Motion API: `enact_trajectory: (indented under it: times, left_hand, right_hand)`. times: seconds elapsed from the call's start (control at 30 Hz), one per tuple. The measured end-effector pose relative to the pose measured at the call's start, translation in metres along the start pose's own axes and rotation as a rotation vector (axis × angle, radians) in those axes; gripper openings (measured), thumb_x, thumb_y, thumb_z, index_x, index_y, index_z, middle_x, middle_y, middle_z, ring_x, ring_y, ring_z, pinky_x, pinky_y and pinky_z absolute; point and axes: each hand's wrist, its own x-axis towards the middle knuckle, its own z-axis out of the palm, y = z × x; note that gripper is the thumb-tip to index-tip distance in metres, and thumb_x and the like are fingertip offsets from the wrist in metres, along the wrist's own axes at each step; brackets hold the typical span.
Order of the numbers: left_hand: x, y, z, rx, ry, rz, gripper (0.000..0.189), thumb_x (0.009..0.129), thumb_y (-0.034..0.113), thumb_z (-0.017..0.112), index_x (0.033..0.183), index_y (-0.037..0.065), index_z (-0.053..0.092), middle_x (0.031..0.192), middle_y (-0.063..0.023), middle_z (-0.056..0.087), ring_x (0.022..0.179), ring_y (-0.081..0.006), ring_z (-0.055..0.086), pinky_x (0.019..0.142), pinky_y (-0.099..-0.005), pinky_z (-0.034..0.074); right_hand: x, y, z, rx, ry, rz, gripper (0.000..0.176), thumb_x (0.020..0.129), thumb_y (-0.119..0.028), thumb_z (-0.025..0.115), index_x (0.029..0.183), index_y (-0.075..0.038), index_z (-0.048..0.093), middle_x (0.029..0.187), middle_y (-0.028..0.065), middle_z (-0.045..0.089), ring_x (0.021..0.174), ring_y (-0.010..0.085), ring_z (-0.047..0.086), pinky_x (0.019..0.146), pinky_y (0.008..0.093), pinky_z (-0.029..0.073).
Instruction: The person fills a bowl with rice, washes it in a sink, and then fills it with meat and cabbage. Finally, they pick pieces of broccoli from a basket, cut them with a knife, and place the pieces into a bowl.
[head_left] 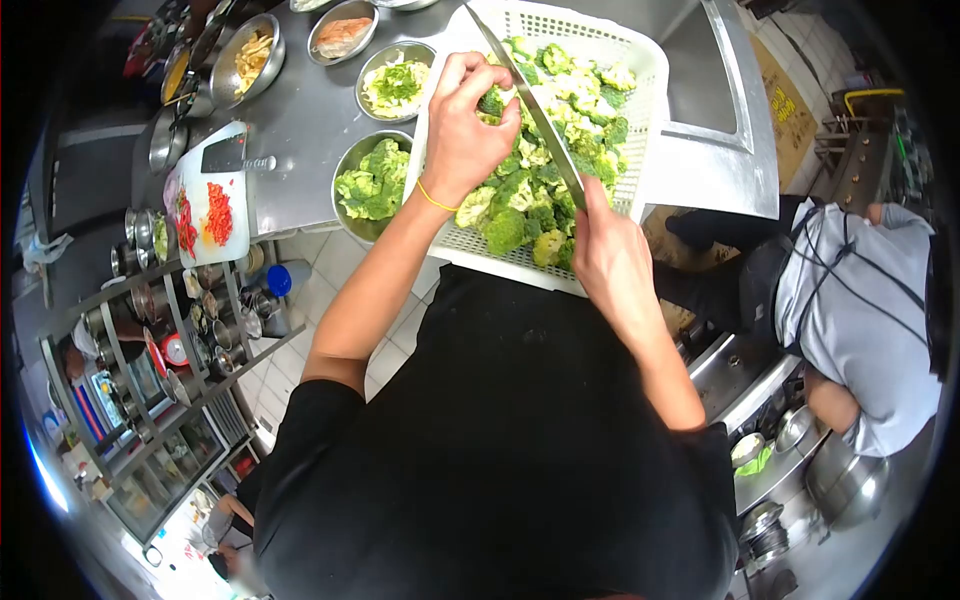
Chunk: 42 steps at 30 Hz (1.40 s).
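A long knife [545, 125] is gripped by its handle in my right hand [612, 252], the blade slanting up and left over a white perforated basket [645, 110]. Cut broccoli [510, 228] fills much of that basket. My left hand [470, 130], with a yellow band [436, 196] at its wrist, is curled over the basket's left side. Its fingers close around a small broccoli floret [490, 102], partly hidden by them, close beside the blade.
Left of the basket stand metal bowls, one with broccoli [375, 180], one with chopped greens [393, 85]. A cutting board [235, 240] holds chopped red pieces [218, 213] and a cleaver [222, 155]. A sink [700, 80] lies right; a person in grey [860, 310] stands beyond.
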Motion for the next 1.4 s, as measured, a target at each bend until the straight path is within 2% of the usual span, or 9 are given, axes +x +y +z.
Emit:
enact_trajectory:
  times: [0.23,0.43,0.53,0.57,0.7,0.9,1.03,1.13,1.4]
  left_hand:
    - [-0.01,0.027,-0.012,-0.259,-0.141,-0.021,0.026,0.072,-0.008,0.06,0.095,0.001,0.055,0.106,-0.0088,0.05,0.094,-0.0143,0.054,0.065,-0.0212,0.048]
    - [-0.045,-0.026,-0.085,-1.182,-0.075,-0.649,0.041,0.078,-0.008,0.05,0.118,0.0,0.045,0.115,-0.0092,0.051,0.099,-0.0132,0.051,0.081,-0.023,0.044]
    - [-0.066,-0.054,-0.133,-1.031,0.089,-0.667,0.041,0.079,-0.006,0.053,0.118,0.0,0.046,0.113,-0.0091,0.053,0.095,-0.0144,0.054,0.079,-0.0249,0.045]
    - [-0.069,-0.06,-0.145,-0.902,0.142,-0.654,0.041,0.078,-0.007,0.054,0.118,0.0,0.046,0.112,-0.0085,0.053,0.093,-0.0142,0.055,0.077,-0.0251,0.046]
    - [-0.093,-0.076,-0.151,-0.01,-0.06,-0.529,0.047,0.067,-0.006,0.069,0.108,0.005,0.05,0.106,-0.0054,0.055,0.096,-0.0163,0.055,0.078,-0.0311,0.046]
    - [-0.088,-0.074,-0.116,0.385,-0.221,-0.116,0.027,0.063,0.009,0.074,0.085,0.004,0.059,0.111,-0.0104,0.055,0.103,-0.0308,0.049,0.089,-0.0392,0.039]
    - [-0.032,-0.056,-0.083,0.028,-0.194,-0.058,0.017,0.075,0.005,0.062,0.091,0.004,0.062,0.105,-0.0119,0.057,0.094,-0.0303,0.055,0.085,-0.0371,0.044]
    - [0.013,-0.035,-0.004,-0.078,-0.418,-0.122,0.024,0.077,0.004,0.057,0.101,0.002,0.06,0.107,-0.0112,0.059,0.101,-0.0273,0.056,0.087,-0.0331,0.044]
    - [0.05,-0.046,0.188,0.184,-0.701,0.206,0.031,0.073,0.002,0.058,0.103,0.008,0.06,0.106,-0.0111,0.059,0.097,-0.0299,0.057,0.085,-0.0384,0.046]
  right_hand:
    - [0.036,0.022,0.029,-0.033,0.042,0.034,0.03,0.084,-0.004,0.047,0.113,0.002,0.045,0.064,0.0257,0.056,0.062,0.0441,0.057,0.058,0.0513,0.043]
    - [0.015,0.053,0.02,-0.156,0.078,0.088,0.036,0.086,-0.008,0.047,0.12,0.003,0.043,0.066,0.0266,0.058,0.064,0.0426,0.059,0.056,0.0493,0.045]
    - [0.007,0.047,0.01,-0.057,0.018,0.216,0.03,0.087,-0.006,0.046,0.117,-0.001,0.044,0.068,0.0281,0.057,0.067,0.0442,0.058,0.056,0.0503,0.04]
    - [0.005,0.053,0.011,-0.05,-0.007,0.241,0.032,0.088,-0.006,0.046,0.119,-0.001,0.044,0.062,0.0206,0.056,0.057,0.0317,0.06,0.054,0.0398,0.045]
    - [0.002,0.053,0.012,-0.076,-0.016,0.245,0.031,0.088,-0.006,0.046,0.119,-0.001,0.044,0.06,0.0186,0.055,0.054,0.0279,0.06,0.053,0.0378,0.045]
    - [-0.001,0.048,0.0,0.03,0.045,0.207,0.033,0.084,-0.001,0.05,0.117,0.001,0.046,0.075,0.0273,0.059,0.072,0.0416,0.06,0.059,0.0466,0.045]
    - [-0.013,0.06,-0.017,0.072,0.073,0.372,0.029,0.085,-0.001,0.049,0.113,0.002,0.047,0.075,0.0271,0.06,0.07,0.041,0.061,0.059,0.0437,0.046]
    - [-0.027,0.077,-0.021,0.093,0.15,0.351,0.029,0.088,-0.003,0.047,0.116,0.001,0.046,0.057,0.0088,0.055,0.049,0.0132,0.053,0.049,0.0282,0.043]
    - [-0.059,0.068,-0.041,0.233,0.243,0.565,0.029,0.088,-0.001,0.047,0.117,-0.002,0.045,0.059,0.0104,0.055,0.052,0.0169,0.055,0.051,0.03,0.043]
